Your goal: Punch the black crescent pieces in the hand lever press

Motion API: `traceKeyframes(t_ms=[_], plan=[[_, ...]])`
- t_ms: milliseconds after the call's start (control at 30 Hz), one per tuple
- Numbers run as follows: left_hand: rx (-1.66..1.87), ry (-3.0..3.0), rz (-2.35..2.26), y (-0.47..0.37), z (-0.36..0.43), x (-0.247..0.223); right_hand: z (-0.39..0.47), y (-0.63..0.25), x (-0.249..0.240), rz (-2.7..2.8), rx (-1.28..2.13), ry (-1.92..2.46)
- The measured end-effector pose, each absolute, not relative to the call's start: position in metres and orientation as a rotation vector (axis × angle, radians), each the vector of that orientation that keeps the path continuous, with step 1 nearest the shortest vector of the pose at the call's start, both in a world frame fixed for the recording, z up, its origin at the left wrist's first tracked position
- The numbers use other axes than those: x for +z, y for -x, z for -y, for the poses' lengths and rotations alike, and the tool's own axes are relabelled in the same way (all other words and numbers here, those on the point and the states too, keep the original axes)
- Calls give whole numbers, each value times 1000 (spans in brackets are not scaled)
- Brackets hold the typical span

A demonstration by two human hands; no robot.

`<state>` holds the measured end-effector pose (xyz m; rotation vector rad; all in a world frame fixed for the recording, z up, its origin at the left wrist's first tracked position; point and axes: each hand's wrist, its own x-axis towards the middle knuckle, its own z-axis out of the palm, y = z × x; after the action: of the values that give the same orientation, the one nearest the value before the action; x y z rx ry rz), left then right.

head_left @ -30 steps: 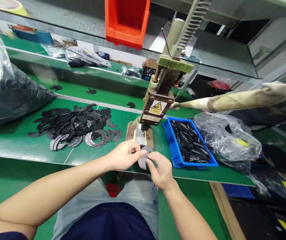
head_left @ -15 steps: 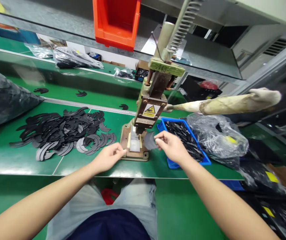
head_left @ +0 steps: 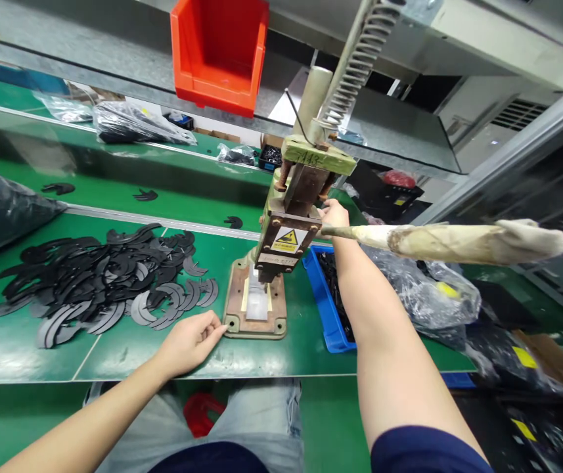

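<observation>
Two hands work a bench press (head_left: pixel 288 240): the right hand (head_left: pixel 334 213) grips its wrapped lever (head_left: pixel 453 241) near the pivot, while the left hand (head_left: pixel 190 341), loosely curled and empty, steadies beside the base plate (head_left: pixel 234 309) on the worktop (head_left: pixel 163 355).

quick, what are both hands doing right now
Left hand: loosely curled, holding nothing, resting on the green table beside the press base.
Right hand: at the press lever; grip cannot be told.
</observation>
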<state>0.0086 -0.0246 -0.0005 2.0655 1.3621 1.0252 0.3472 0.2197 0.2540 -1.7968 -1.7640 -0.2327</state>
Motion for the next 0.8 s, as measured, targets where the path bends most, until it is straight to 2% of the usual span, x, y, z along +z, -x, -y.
traceKeyframes(t_ms=[233, 533, 800], plan=[[997, -2067, -1348, -6, 24, -3, -173, -380, 233, 1953, -217, 1839], [896, -2121, -1406, -6, 25, -4, -68, -440, 185, 2354, 62, 2196], [909, -2136, -1397, -3, 25, -10, -51, -432, 163, 2309, -19, 2296]])
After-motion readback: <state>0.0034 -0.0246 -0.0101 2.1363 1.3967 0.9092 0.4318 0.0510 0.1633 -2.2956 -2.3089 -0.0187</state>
